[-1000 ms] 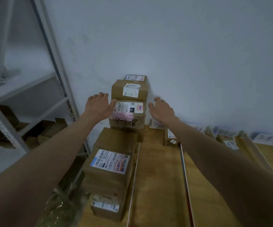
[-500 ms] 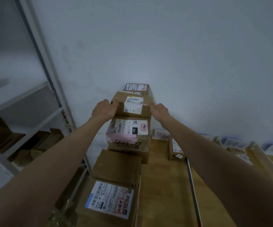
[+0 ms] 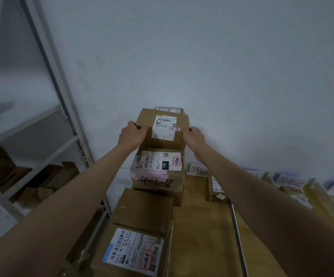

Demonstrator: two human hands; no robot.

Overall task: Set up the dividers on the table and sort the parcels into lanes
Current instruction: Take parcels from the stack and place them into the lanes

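A brown cardboard parcel [image 3: 163, 128] with a white label is tilted toward me at the top of a stack against the wall. My left hand [image 3: 132, 134] grips its left edge and my right hand [image 3: 195, 136] grips its right edge. Under it sits a parcel marked 4-1-8 [image 3: 158, 170] with pink tape. Nearer me in the same left lane lie a plain brown parcel [image 3: 144, 210] and a labelled parcel [image 3: 134, 252]. Another box [image 3: 169, 110] shows just behind the held one. A thin divider [image 3: 237, 232] runs along the wooden table [image 3: 202, 226].
A small parcel [image 3: 215, 186] stands at the head of the second lane. Paper lane labels [image 3: 197, 169] lean on the wall. More dividers and flat parcels [image 3: 300, 196] lie to the right. A metal shelf rack [image 3: 48, 124] with cardboard stands on the left.
Both hands rose from the sides of the 4-1-8 parcel to the parcel above it, took hold of its edges, and it now tilts toward me.
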